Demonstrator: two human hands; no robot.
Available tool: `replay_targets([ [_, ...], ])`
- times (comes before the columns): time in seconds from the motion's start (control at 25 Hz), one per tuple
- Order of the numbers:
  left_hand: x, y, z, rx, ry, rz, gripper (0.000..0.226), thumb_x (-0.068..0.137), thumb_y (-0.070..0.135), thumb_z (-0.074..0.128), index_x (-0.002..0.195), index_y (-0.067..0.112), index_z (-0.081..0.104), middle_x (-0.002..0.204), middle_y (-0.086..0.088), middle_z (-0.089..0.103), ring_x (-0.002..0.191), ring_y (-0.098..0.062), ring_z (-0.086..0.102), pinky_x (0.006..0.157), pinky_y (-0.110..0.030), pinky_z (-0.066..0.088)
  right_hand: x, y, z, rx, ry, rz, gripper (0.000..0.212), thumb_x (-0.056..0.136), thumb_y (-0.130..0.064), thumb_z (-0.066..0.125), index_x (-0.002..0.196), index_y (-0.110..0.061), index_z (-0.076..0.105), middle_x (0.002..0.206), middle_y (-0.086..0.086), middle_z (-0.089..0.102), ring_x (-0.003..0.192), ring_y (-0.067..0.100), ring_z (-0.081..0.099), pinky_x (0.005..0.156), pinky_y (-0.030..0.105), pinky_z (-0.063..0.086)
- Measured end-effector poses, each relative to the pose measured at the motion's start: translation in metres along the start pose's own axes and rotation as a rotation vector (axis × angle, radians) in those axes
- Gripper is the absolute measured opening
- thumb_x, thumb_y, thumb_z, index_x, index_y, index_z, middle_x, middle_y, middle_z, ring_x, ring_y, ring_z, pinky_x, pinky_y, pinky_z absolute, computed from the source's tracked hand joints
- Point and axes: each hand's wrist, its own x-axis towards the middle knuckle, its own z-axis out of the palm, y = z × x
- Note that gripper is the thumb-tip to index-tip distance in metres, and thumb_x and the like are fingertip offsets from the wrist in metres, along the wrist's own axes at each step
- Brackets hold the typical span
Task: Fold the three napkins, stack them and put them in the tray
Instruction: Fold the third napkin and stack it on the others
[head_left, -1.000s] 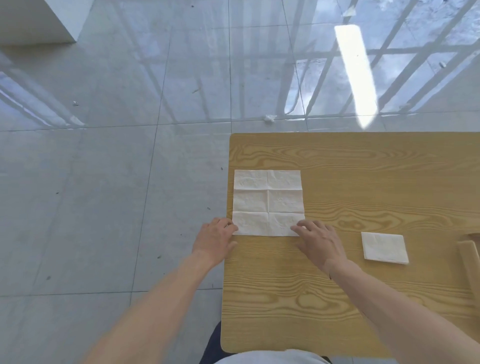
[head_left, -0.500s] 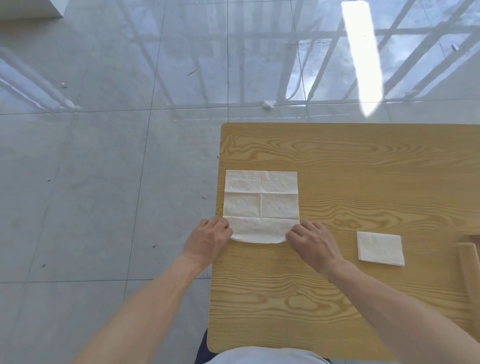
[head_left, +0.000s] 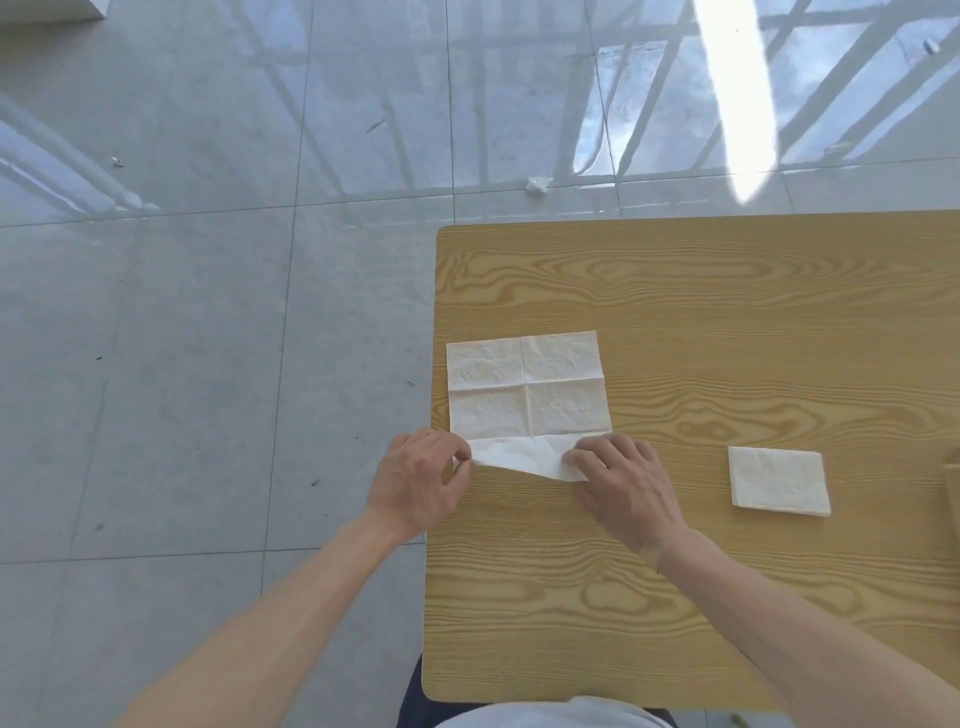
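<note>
A white creased napkin (head_left: 527, 389) lies unfolded near the left edge of the wooden table (head_left: 701, 597). Its near edge is lifted off the wood and curls up between my hands. My left hand (head_left: 418, 486) pinches the near left corner, partly out over the table's edge. My right hand (head_left: 626, 488) pinches the near right corner. A folded white napkin (head_left: 777, 480) lies flat to the right, apart from both hands. At the far right edge only a sliver of the wooden tray (head_left: 953, 488) shows.
The table's left edge runs just beside the napkin, with grey tiled floor (head_left: 208, 364) beyond it. A crumpled white scrap (head_left: 537, 184) lies on the floor past the far edge.
Both hands have gripped the napkin's near corners and raised its near edge, which lay flat a second ago. The view has shifted left and down a little.
</note>
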Motion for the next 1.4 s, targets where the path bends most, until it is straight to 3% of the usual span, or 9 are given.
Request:
replay_targets([
  [0.16, 0.001, -0.011, -0.005, -0.009, 0.032, 0.015, 0.008, 0.085, 0.018, 0.067, 0.093, 0.018, 0.064, 0.088, 0.007, 0.068, 0.084, -0.014, 0.062, 0.08, -0.039, 0.05, 0.004, 0.002, 0.003, 0.103, 0.108, 0.052, 0.011, 0.08, -0.015, 0.078, 0.087, -0.022, 0.072, 0.082, -0.008, 0.07, 0.081, 0.022, 0.063, 0.072, 0.036, 0.044],
  [0.36, 0.002, -0.017, 0.004, -0.005, -0.039, 0.032, 0.046, 0.077, 0.037, 0.077, 0.116, 0.019, 0.061, 0.112, 0.004, 0.064, 0.1, -0.017, 0.059, 0.087, -0.038, 0.046, 0.019, 0.01, -0.004, 0.204, 0.082, 0.094, 0.004, 0.084, -0.019, 0.075, 0.085, -0.022, 0.072, 0.077, -0.009, 0.07, 0.076, 0.021, 0.062, 0.072, 0.036, 0.045],
  [0.52, 0.015, -0.015, 0.012, -0.127, 0.12, -0.049, 0.014, 0.082, 0.015, 0.077, 0.094, 0.015, 0.071, 0.09, 0.003, 0.072, 0.082, -0.018, 0.065, 0.076, -0.044, 0.053, 0.031, 0.019, -0.009, 0.304, 0.069, 0.16, 0.007, 0.083, -0.022, 0.077, 0.087, -0.021, 0.072, 0.081, -0.011, 0.072, 0.078, 0.016, 0.063, 0.073, 0.034, 0.046],
  [0.72, 0.031, -0.017, 0.017, -0.388, 0.101, -0.428, 0.005, 0.09, 0.031, 0.066, 0.091, 0.027, 0.069, 0.08, 0.009, 0.068, 0.07, -0.005, 0.058, 0.064, -0.019, 0.046, 0.043, 0.031, -0.009, 0.637, 0.077, 0.523, 0.013, 0.083, -0.025, 0.075, 0.091, -0.035, 0.071, 0.081, -0.019, 0.069, 0.078, 0.0, 0.063, 0.073, 0.016, 0.046],
  [0.8, 0.035, -0.018, 0.02, -0.427, 0.116, -0.493, 0.001, 0.088, 0.033, 0.067, 0.087, 0.031, 0.067, 0.078, 0.012, 0.066, 0.071, -0.002, 0.059, 0.062, -0.013, 0.043, 0.051, 0.033, -0.005, 0.691, 0.075, 0.611, 0.013, 0.084, -0.026, 0.073, 0.095, -0.033, 0.071, 0.079, -0.014, 0.069, 0.075, 0.003, 0.064, 0.072, 0.023, 0.05],
  [1.04, 0.047, -0.019, 0.027, -0.365, 0.196, -0.57, 0.016, 0.085, 0.03, 0.072, 0.099, 0.026, 0.066, 0.088, 0.013, 0.062, 0.077, 0.0, 0.058, 0.065, -0.013, 0.042, 0.064, 0.031, 0.002, 0.536, 0.071, 0.582, 0.016, 0.086, -0.027, 0.072, 0.101, -0.031, 0.07, 0.074, -0.013, 0.064, 0.072, 0.008, 0.062, 0.071, 0.037, 0.054],
  [1.2, 0.048, -0.018, 0.027, -0.281, 0.208, -0.557, 0.02, 0.085, 0.031, 0.072, 0.101, 0.026, 0.062, 0.09, 0.011, 0.059, 0.072, -0.003, 0.057, 0.063, -0.026, 0.051, 0.064, 0.032, 0.007, 0.468, 0.066, 0.562, 0.021, 0.086, -0.027, 0.072, 0.107, -0.029, 0.068, 0.081, -0.013, 0.062, 0.074, 0.007, 0.059, 0.069, 0.034, 0.051],
  [1.32, 0.046, -0.013, 0.026, -0.111, 0.229, -0.542, 0.028, 0.09, 0.036, 0.063, 0.115, 0.025, 0.055, 0.108, 0.005, 0.053, 0.087, -0.014, 0.058, 0.067, -0.032, 0.051, 0.06, 0.028, 0.008, 0.25, 0.215, 0.501, 0.031, 0.086, -0.024, 0.071, 0.117, -0.023, 0.065, 0.105, -0.004, 0.063, 0.092, 0.016, 0.058, 0.073, 0.033, 0.046],
  [1.4, 0.041, -0.002, 0.033, 0.09, 0.271, -0.343, 0.036, 0.097, 0.037, 0.047, 0.128, 0.02, 0.05, 0.126, -0.003, 0.05, 0.11, -0.024, 0.051, 0.086, -0.039, 0.045, 0.055, 0.014, 0.012, 0.065, 0.325, 0.297, 0.035, 0.09, -0.023, 0.067, 0.124, -0.018, 0.062, 0.123, 0.003, 0.062, 0.113, 0.025, 0.054, 0.088, 0.038, 0.046],
])
